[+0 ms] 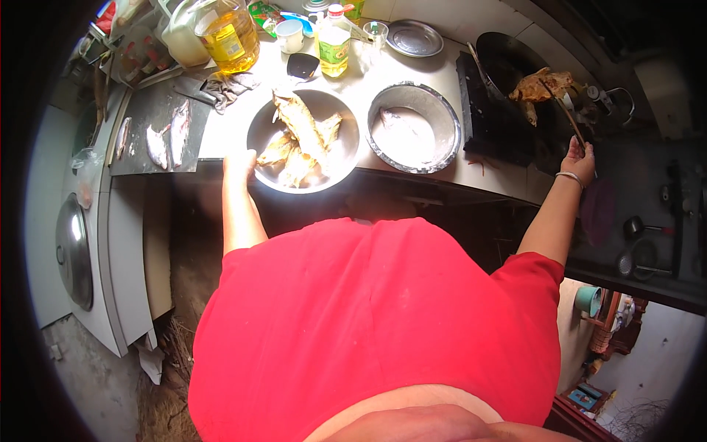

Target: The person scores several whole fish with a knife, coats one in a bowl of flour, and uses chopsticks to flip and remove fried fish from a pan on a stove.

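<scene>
My left hand (239, 164) grips the left rim of a metal bowl (348, 99), which holds several golden fried fish (301, 119). At the far right my right hand (578, 160) holds a pair of chopsticks (568, 117). Their upper ends reach a browned fried fish (538, 88) over the dark wok (497, 52). Between bowl and stove stands a grey basin (455, 130) with a pale fish (393, 119) lying in white powder or batter. Raw fish (179, 132) lie on a dark board (138, 105) at the left.
Behind the bowl stand a large oil jug (229, 41), a smaller oil bottle (333, 47), a white cup (290, 36) and a metal plate (415, 38). A cleaver (193, 90) and a grey cloth (227, 91) lie by the board. The black stove (491, 124) borders the basin.
</scene>
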A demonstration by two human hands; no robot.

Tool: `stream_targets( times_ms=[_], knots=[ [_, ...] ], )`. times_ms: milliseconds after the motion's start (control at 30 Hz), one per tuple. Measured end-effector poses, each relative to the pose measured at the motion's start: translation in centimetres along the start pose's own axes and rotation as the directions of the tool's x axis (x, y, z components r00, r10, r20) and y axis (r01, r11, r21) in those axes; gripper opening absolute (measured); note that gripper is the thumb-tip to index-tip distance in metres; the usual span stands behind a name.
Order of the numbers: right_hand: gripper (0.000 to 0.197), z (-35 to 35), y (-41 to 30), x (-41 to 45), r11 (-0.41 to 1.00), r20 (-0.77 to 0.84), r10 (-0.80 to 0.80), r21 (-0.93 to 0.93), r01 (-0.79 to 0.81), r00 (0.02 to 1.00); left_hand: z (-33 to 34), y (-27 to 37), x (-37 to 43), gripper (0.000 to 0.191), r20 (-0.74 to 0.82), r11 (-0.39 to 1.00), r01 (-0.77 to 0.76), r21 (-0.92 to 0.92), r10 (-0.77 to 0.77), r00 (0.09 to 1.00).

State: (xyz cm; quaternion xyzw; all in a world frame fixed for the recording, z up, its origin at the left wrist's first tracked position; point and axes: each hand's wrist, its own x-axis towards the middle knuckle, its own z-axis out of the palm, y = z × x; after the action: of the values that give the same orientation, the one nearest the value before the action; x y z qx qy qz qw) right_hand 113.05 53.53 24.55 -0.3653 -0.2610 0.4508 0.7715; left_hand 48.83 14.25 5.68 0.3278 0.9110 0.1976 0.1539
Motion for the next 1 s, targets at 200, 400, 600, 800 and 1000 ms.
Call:
stream_targets(
  times_ms=[200, 400, 600, 800, 1000],
  knots=[
    [0.030, 0.8, 0.0, -0.8, 1.000, -0.018, -0.009, -0.023, 0.009, 1.000, -1.6, 3.2, -1.0, 0.030, 0.086, 0.978, 0.160, -0.136, -0.150, 0.985],
    [0.027, 1.8, -0.5, 0.6, 0.998, 0.094, 0.035, 0.053, -0.040, 0.995, -1.6, 3.4, -1.1, 0.030, 0.142, 0.974, 0.180, -0.141, -0.160, 0.977],
    [0.023, 9.0, -1.1, -6.7, 0.995, 0.208, 0.046, 0.075, -0.063, 0.977, -2.8, 4.9, -2.4, 0.025, 0.126, 0.930, 0.274, -0.246, -0.249, 0.960],
    [0.014, 13.5, 2.3, -14.6, 0.967, 0.346, 0.216, 0.057, -0.250, 0.913, -2.5, 4.8, -2.3, 0.025, 0.136, 0.911, 0.271, -0.310, -0.240, 0.961],
    [0.008, 15.9, 10.5, -24.6, 0.861, 0.453, 0.480, -0.079, -0.502, 0.751, -2.4, 2.4, -3.1, 0.026, 0.102, 0.912, 0.244, -0.329, -0.222, 0.970]
  ],
)
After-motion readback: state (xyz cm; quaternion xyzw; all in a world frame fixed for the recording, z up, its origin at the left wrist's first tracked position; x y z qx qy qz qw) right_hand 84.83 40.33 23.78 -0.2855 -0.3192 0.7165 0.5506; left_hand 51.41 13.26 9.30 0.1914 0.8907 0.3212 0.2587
